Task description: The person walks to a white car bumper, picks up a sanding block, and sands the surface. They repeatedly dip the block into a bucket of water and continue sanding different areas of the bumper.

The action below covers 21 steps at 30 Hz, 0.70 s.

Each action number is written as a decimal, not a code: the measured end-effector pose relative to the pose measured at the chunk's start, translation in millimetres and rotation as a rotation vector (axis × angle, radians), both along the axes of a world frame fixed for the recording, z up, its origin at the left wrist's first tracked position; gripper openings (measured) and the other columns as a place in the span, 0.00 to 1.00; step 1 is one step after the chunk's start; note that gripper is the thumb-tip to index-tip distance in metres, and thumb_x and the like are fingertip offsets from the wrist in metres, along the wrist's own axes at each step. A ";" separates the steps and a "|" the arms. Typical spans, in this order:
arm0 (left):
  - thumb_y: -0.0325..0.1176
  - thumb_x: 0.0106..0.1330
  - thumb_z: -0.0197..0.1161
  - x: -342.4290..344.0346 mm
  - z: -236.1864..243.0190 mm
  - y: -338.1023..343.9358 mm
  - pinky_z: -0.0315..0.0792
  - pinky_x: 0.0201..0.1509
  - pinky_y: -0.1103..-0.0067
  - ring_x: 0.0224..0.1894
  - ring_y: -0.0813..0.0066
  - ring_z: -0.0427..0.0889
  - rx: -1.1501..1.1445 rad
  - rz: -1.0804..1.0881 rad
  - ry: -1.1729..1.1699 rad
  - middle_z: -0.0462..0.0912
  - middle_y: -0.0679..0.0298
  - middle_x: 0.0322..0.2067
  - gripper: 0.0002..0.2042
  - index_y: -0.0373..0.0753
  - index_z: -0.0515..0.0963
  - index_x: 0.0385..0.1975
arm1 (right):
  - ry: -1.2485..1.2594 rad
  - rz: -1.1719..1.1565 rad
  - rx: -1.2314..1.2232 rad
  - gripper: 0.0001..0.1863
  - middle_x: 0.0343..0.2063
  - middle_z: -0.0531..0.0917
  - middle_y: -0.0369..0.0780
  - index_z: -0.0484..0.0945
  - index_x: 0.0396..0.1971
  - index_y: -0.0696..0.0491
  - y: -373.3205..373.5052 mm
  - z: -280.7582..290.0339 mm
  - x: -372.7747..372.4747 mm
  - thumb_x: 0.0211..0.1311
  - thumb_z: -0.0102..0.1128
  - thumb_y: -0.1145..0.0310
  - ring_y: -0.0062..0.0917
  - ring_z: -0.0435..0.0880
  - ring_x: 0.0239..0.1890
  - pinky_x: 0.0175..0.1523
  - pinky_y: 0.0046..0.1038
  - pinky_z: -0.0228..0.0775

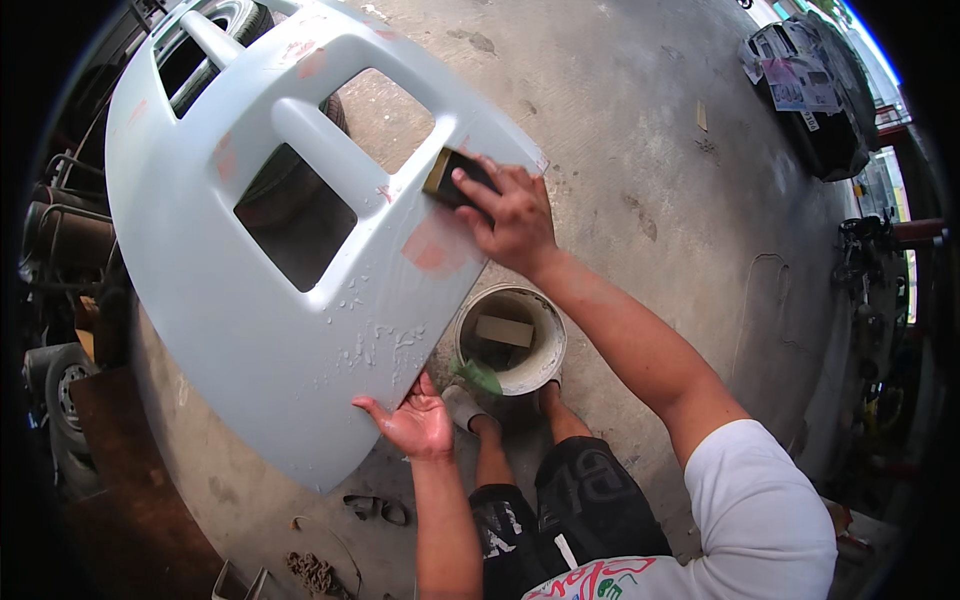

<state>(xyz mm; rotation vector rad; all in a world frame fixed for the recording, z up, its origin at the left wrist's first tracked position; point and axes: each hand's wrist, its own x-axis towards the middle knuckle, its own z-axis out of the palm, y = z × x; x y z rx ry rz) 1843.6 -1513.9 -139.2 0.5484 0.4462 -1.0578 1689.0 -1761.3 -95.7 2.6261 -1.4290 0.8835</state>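
Head view | right hand [512,215] fingers clamped on sanding block [452,178], pressed flat to grey bumper [250,330] | left hand [418,425] open, palm bracing bumper's lower edge | bumper propped over floor (bucket [545,345] beside): broad, probably light and flexy, wet-slick; hold by edges or cut-outs.

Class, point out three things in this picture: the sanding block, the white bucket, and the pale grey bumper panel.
sanding block [452,176], head view, its dark top face beside the right hand's fingers.
white bucket [548,322], head view, its right rim.
bumper panel [230,320], head view, bare lower left surface.
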 end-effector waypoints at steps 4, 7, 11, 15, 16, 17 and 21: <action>0.61 0.71 0.61 -6.4 -0.8 -1.7 0.72 0.74 0.62 0.68 0.61 0.76 0.035 0.014 0.065 0.75 0.60 0.67 0.37 0.39 0.67 0.71 | -0.144 -0.395 0.142 0.22 0.61 0.80 0.44 0.85 0.57 0.41 -0.5 -13.6 35.9 0.64 0.65 0.55 0.37 0.76 0.59 0.61 0.44 0.63; 0.61 0.70 0.61 -2.0 4.9 -2.5 0.72 0.74 0.61 0.67 0.61 0.76 0.027 0.063 0.070 0.75 0.61 0.68 0.38 0.39 0.67 0.71 | -0.091 0.209 0.140 0.24 0.65 0.77 0.43 0.82 0.60 0.38 131.0 -22.4 50.6 0.64 0.65 0.52 0.35 0.77 0.61 0.65 0.39 0.59; 0.62 0.69 0.61 -6.9 5.5 -16.2 0.72 0.74 0.61 0.68 0.61 0.75 0.033 0.028 0.031 0.74 0.60 0.68 0.39 0.39 0.67 0.71 | 0.020 0.069 -0.019 0.25 0.64 0.79 0.44 0.82 0.60 0.40 13.1 -6.0 -8.0 0.64 0.65 0.52 0.35 0.78 0.59 0.63 0.40 0.61; 0.64 0.69 0.60 -4.5 4.6 -23.6 0.70 0.75 0.61 0.69 0.60 0.74 0.080 0.103 0.057 0.74 0.60 0.68 0.40 0.39 0.66 0.71 | -0.084 -0.416 0.049 0.22 0.62 0.80 0.42 0.85 0.57 0.40 -42.6 -15.5 32.1 0.63 0.67 0.53 0.39 0.77 0.59 0.64 0.43 0.63; 0.66 0.68 0.60 6.5 3.2 -15.4 0.70 0.75 0.61 0.68 0.61 0.75 0.050 0.102 0.058 0.74 0.60 0.68 0.41 0.39 0.66 0.71 | -0.094 -0.308 0.062 0.23 0.62 0.80 0.42 0.85 0.57 0.41 2.0 -22.3 65.8 0.62 0.68 0.54 0.39 0.77 0.59 0.64 0.42 0.63; 0.67 0.68 0.60 14.1 1.2 -6.9 0.69 0.75 0.61 0.68 0.61 0.75 0.027 0.132 0.041 0.74 0.60 0.68 0.42 0.39 0.66 0.71 | -0.088 -0.109 0.042 0.25 0.63 0.79 0.42 0.84 0.59 0.41 53.1 -27.2 80.3 0.60 0.70 0.57 0.39 0.76 0.60 0.64 0.41 0.63; 0.71 0.65 0.60 1.8 -37.5 -10.8 0.69 0.71 0.65 0.65 0.66 0.76 -0.062 0.061 0.145 0.75 0.62 0.65 0.44 0.40 0.66 0.70 | -0.029 0.201 0.144 0.24 0.64 0.78 0.47 0.80 0.64 0.50 113.3 -28.3 37.3 0.67 0.67 0.68 0.45 0.76 0.59 0.65 0.44 0.64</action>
